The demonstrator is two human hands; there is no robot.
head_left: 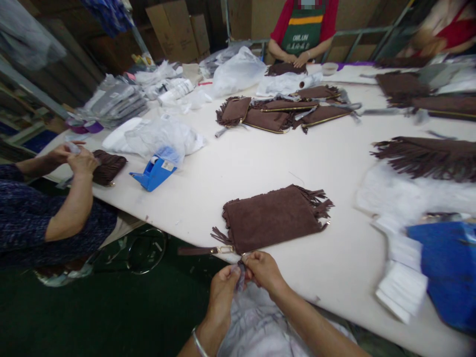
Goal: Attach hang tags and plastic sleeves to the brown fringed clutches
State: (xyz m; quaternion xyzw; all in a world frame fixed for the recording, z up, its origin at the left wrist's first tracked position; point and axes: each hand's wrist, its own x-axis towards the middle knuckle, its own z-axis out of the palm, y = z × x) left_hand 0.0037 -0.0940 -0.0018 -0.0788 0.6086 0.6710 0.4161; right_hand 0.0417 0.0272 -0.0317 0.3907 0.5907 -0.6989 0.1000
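Note:
A brown fringed pouch (273, 218) lies flat near the table's front edge. Its wrist strap (197, 251) with a gold clasp (223, 249) sticks out to the left, past the edge. Just below the pouch's lower left corner, my left hand (222, 292) pinches a small greyish translucent plastic strip (241, 278) between thumb and fingers. My right hand (265, 270) is closed at the top of that strip, beside the corner where the zipper ends. Something small and dark shows between the fingertips; whether it is the zipper pull I cannot tell.
Brown pouches (269, 119) are piled farther back. A blue tape dispenser (154, 171) stands left, near plastic bags (163, 134). White papers (401, 290) and a blue item (446, 267) lie right. One co-worker (74, 198) handles a dark pouch (107, 167); another (303, 39) stands across the table.

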